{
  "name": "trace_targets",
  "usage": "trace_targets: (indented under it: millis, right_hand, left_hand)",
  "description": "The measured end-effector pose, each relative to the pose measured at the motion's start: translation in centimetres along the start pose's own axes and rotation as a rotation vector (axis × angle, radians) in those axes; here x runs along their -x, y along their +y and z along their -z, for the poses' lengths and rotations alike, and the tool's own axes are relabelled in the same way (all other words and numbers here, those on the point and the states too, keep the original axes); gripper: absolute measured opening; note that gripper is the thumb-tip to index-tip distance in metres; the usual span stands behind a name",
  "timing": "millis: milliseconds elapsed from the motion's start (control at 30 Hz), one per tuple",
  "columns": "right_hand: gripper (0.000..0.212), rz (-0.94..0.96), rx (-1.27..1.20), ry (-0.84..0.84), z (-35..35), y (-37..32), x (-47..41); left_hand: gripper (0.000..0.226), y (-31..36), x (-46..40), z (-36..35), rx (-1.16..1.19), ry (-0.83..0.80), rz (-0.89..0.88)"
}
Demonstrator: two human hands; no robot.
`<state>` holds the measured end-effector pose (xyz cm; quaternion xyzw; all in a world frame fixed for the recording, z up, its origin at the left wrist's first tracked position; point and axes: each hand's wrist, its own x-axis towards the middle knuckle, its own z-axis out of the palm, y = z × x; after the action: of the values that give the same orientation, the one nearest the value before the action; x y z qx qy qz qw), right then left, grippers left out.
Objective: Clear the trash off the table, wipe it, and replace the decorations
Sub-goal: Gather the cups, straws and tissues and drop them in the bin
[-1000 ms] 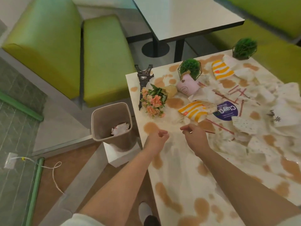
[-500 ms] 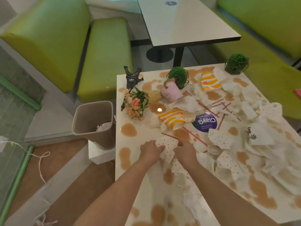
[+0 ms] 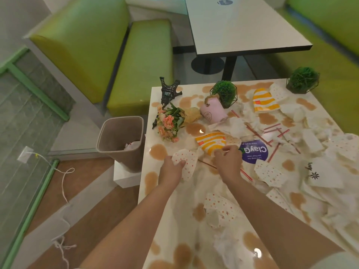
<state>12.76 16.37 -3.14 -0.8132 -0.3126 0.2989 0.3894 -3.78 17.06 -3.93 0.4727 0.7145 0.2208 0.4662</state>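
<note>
The white table (image 3: 169,226) is spotted with brown spills and strewn with paper trash. My left hand (image 3: 172,171) grips a white wrapper with orange dots (image 3: 187,162) near the table's left edge. My right hand (image 3: 228,162) pinches the near edge of a yellow-striped wrapper (image 3: 210,142). Decorations lie at the far left: a small black tower (image 3: 169,90), a flower bunch (image 3: 169,122), a tipped pink cup (image 3: 212,111) and two green plant balls (image 3: 224,93) (image 3: 303,79).
A brown trash bin (image 3: 120,140) with some paper in it stands left of the table. Red-striped straws (image 3: 274,131), a purple sticker (image 3: 256,152) and crumpled napkins (image 3: 326,171) cover the right side. Green benches (image 3: 139,61) and another table (image 3: 242,24) stand beyond.
Both hands moved onto the trash: the left took hold of the dotted wrapper and lifted it left, the right reached forward to the yellow-striped wrapper. The view shifted right.
</note>
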Motion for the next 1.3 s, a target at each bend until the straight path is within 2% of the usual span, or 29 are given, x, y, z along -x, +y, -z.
trace_targets:
  millis: [133,300,467,600,667,767,900,1000,1100,1233,1300]
  right_hand:
    - [0.052,-0.157,-0.068,0.011,-0.5,-0.9,-2.0]
    - [0.07,-0.291,-0.144,-0.044,-1.7,-1.0,-3.1]
    - [0.074,-0.386,-0.279,-0.075,-2.2,-0.8,-3.3]
    - [0.067,-0.427,-0.373,-0.133,-2.1,-0.5,-2.9]
    - [0.064,-0.401,-0.405,-0.192,-2.3,-0.3,-2.2]
    - [0.042,-0.327,-0.45,-0.267,-2.8,-0.2,-0.8]
    - [0.03,-0.315,-0.535,-0.24,-4.7,-1.4,2.0]
    - [0.018,-0.205,-0.519,-0.256,-6.7,-2.6,4.1]
    - [0.016,-0.107,-0.461,-0.292,-9.8,-4.2,5.9]
    - [0.032,0.015,-0.296,-0.307,-14.6,-6.6,6.9]
    - [0.033,0.077,-0.188,-0.278,-16.9,-7.8,7.0]
  left_hand:
    - [0.048,-0.4,-0.4,0.1,0.028,0.037,0.012]
    - [0.052,-0.7,-1.0,0.3,0.068,0.033,0.013]
    - [0.056,-0.8,-1.9,0.9,0.1,0.05,0.03]
    - [0.058,-0.9,-2.4,1.5,0.15,0.076,0.038]
    - [0.058,-0.9,-2.6,2.1,0.199,0.09,0.057]
    - [0.058,-1.2,-3.0,3.2,0.248,0.108,0.06]
    - [0.053,-1.9,-4.1,5.6,0.321,0.16,0.068]
    - [0.049,-2.3,-5.2,8.0,0.365,0.222,0.068]
    - [0.048,-3.0,-6.9,11.2,0.366,0.253,0.073]
    - [0.048,-4.2,-9.9,15.8,0.311,0.29,0.099]
    - [0.048,-4.5,-11.6,17.9,0.272,0.319,0.116]
